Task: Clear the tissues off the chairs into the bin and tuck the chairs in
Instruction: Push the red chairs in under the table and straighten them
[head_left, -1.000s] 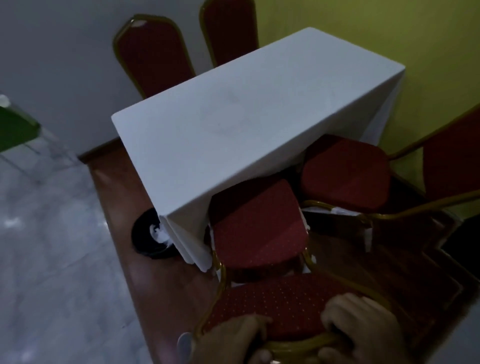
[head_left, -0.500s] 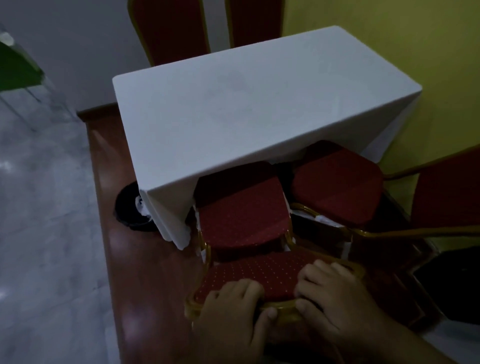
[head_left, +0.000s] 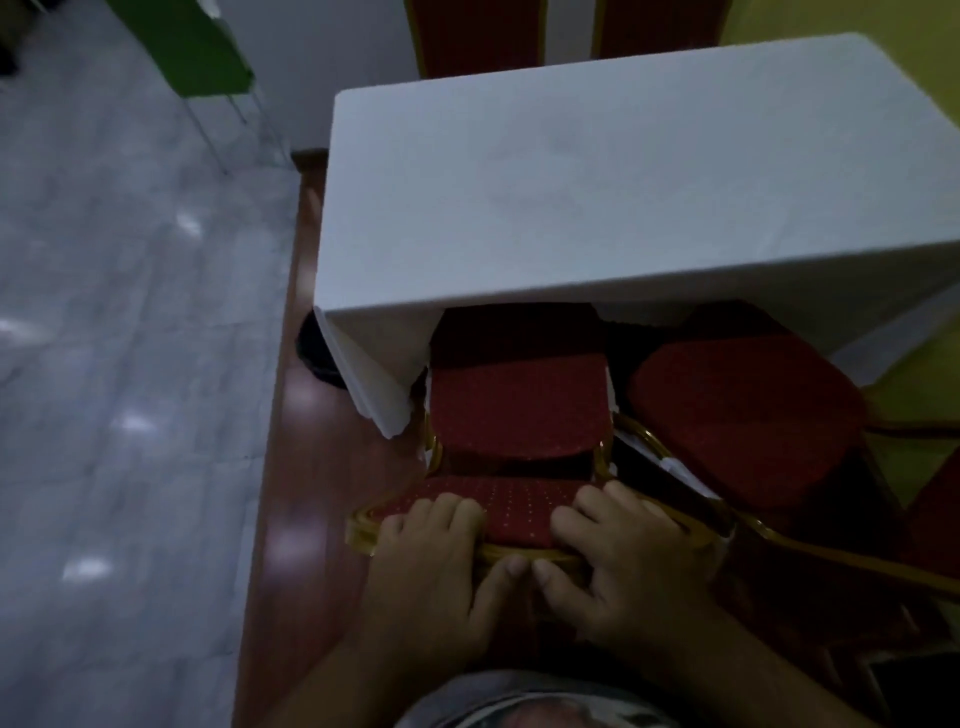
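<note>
A red padded chair (head_left: 519, 410) with a gold frame stands in front of me, its seat partly under the white-clothed table (head_left: 623, 182). My left hand (head_left: 436, 566) and my right hand (head_left: 618, 556) both grip the top of its backrest, fingers over the front and thumbs behind. A second red chair (head_left: 748, 415) stands to the right, angled, its seat mostly out from the table. The black bin (head_left: 314, 348) peeks out at the table's left corner, largely hidden by the cloth. I see no tissue on either seat.
Two more red chair backs (head_left: 478, 36) rise behind the table's far side. A green chair (head_left: 197, 47) stands on the grey tiled floor at the upper left. A yellow wall runs along the right. Brown wooden flooring lies under the table.
The chair I hold has slid forward, its seat further under the table. The view has swung so the table sits square in front, and the bin is more hidden.
</note>
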